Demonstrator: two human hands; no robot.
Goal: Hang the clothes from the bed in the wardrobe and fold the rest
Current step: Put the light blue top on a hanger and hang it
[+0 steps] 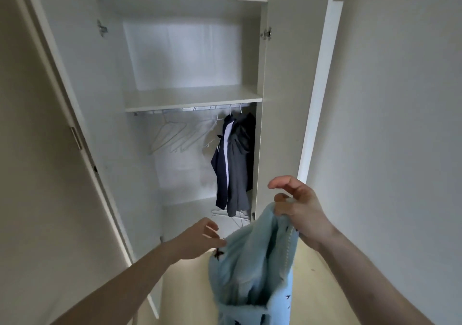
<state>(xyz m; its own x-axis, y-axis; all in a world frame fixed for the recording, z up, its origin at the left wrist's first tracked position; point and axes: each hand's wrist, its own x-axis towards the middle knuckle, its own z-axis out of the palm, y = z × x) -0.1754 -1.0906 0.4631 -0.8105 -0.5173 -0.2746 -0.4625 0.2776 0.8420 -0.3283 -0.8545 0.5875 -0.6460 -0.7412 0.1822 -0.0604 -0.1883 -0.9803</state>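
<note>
I stand in front of the open white wardrobe (190, 97). A fluffy light-blue garment (252, 264) with small dark marks hangs in front of me. My right hand (297, 207) pinches its top edge with the lower fingers, the index finger raised. My left hand (200, 237) reaches toward the garment's left edge with relaxed fingers, its fingertips at the fabric. Inside, a rail (190, 109) under the shelf carries several bare white hangers (175, 134) and two dark garments (232, 164) at the right end.
The wardrobe doors stand open: the left door (82, 124) and the right door (287, 87). More white hangers (232, 216) lie on the wardrobe floor. A plain wall (400, 124) is on the right. The upper shelf holds nothing.
</note>
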